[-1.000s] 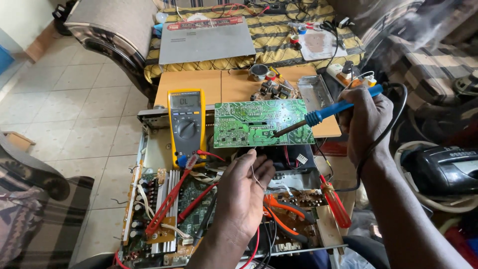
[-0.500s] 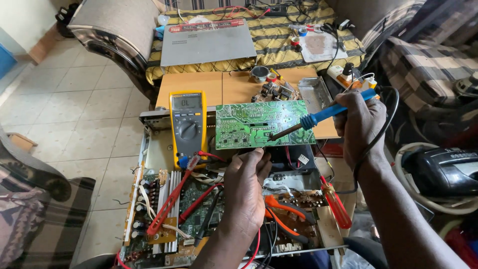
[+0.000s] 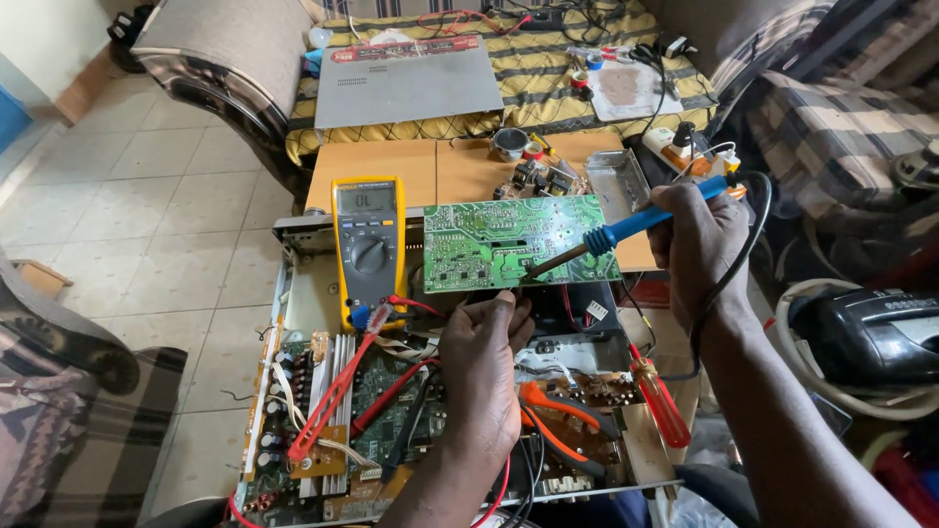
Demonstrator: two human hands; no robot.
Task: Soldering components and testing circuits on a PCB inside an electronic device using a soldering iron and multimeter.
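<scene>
A green circuit board (image 3: 499,240) stands tilted on the far edge of an opened metal chassis (image 3: 641,440). My right hand (image 3: 699,244) grips a blue-handled soldering iron (image 3: 626,230), whose tip touches the board's lower right edge. My left hand (image 3: 484,367) is curled just below the board, fingers pinched near that same edge; what it pinches is too small to tell. A yellow multimeter (image 3: 368,244) leans at the board's left, with red probes (image 3: 337,396) lying over the chassis boards.
A red screwdriver (image 3: 660,401) and orange-handled pliers (image 3: 558,411) lie in the chassis. Behind it a wooden table (image 3: 391,171) holds small parts, and a grey device cover (image 3: 406,83) rests on a striped cloth. A black appliance (image 3: 871,332) sits at the right, armchairs at left.
The soldering iron tip has stayed on the board's lower edge. My left hand has shifted slightly up toward the board. The view has moved a little.
</scene>
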